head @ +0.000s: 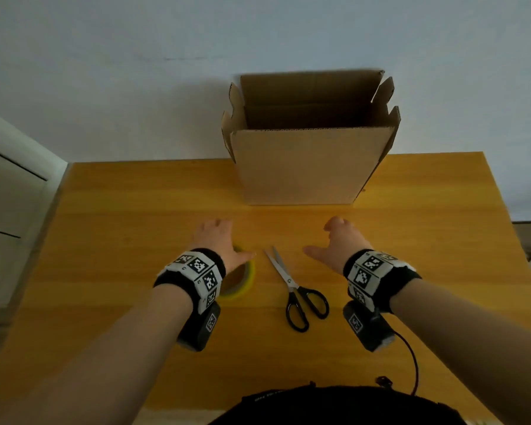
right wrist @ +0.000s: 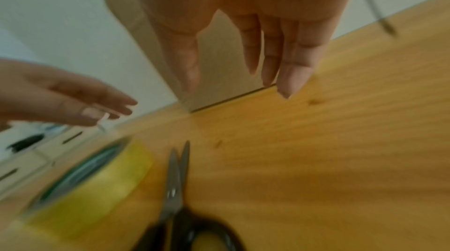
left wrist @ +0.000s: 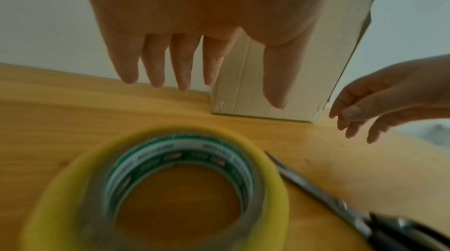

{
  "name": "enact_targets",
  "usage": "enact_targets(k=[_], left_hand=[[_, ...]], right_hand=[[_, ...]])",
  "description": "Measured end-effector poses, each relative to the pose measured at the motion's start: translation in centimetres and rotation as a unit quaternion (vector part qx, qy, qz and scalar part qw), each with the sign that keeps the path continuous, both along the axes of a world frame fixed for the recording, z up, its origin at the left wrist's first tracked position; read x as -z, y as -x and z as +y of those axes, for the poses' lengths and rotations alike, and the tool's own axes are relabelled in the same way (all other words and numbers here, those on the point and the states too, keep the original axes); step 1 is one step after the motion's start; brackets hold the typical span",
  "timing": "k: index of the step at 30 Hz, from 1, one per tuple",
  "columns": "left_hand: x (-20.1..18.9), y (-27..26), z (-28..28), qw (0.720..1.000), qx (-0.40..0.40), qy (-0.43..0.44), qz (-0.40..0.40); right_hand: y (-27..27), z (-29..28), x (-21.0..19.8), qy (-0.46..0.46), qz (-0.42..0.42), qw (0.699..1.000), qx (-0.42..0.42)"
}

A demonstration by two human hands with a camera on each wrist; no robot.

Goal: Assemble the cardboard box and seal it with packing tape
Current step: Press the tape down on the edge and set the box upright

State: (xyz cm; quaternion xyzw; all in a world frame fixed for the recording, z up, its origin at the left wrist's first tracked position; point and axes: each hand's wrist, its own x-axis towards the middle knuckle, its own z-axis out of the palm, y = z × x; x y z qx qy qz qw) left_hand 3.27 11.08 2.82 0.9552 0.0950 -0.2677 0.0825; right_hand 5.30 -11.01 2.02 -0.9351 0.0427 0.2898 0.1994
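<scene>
A brown cardboard box (head: 301, 167) stands upright at the far edge of the table with its top flaps up and its mouth open. It also shows as the box (left wrist: 272, 86) and the box (right wrist: 219, 74) in the wrist views. My left hand (head: 215, 240) hovers over the table in front of it, fingers straight, above a roll of yellowish packing tape (head: 242, 286). The tape roll (left wrist: 155, 193) lies flat. My right hand (head: 337, 240) hovers to the right, fingers relaxed and spread, holding nothing.
Black-handled scissors (head: 298, 292) lie between my hands, blades pointing away. The wooden table (head: 135, 210) ends at a pale wall behind the box. A white drawer cabinet (head: 10, 191) stands at the left. A black cable (head: 411, 360) hangs from my right wrist.
</scene>
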Motion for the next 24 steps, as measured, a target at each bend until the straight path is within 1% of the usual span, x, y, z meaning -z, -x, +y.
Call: enact_targets(k=[3,6,8,13,19,21,24], left_hand=[[1.2,1.9,0.7,1.0,0.01,-0.02,0.008],[2.2,3.2,1.0,0.999,0.019,-0.032,0.015],[2.8,3.8,1.1,0.999,0.015,-0.03,0.022],[3.5,4.6,1.5,1.0,0.015,-0.012,0.016],[3.8,4.9,1.8,0.999,0.036,-0.008,0.004],[3.8,4.9,2.2,0.999,0.038,-0.004,0.003],[3.9,5.1,3.1,1.0,0.029,0.002,0.001]], right_hand=[[2.3,1.6,0.4,0.079,0.056,0.99,-0.104],[4.6,2.7,1.2,0.135,0.063,0.972,-0.181],[5.9,3.1,1.8,0.154,0.059,0.965,-0.202],[7.6,4.6,2.5,0.166,0.047,0.968,-0.18],[7.4,6.0,2.7,0.139,0.041,0.983,-0.114],[7.1,6.6,2.6,0.124,0.039,0.985,-0.11],[6.7,7.8,2.6,0.117,0.032,0.985,-0.126]])
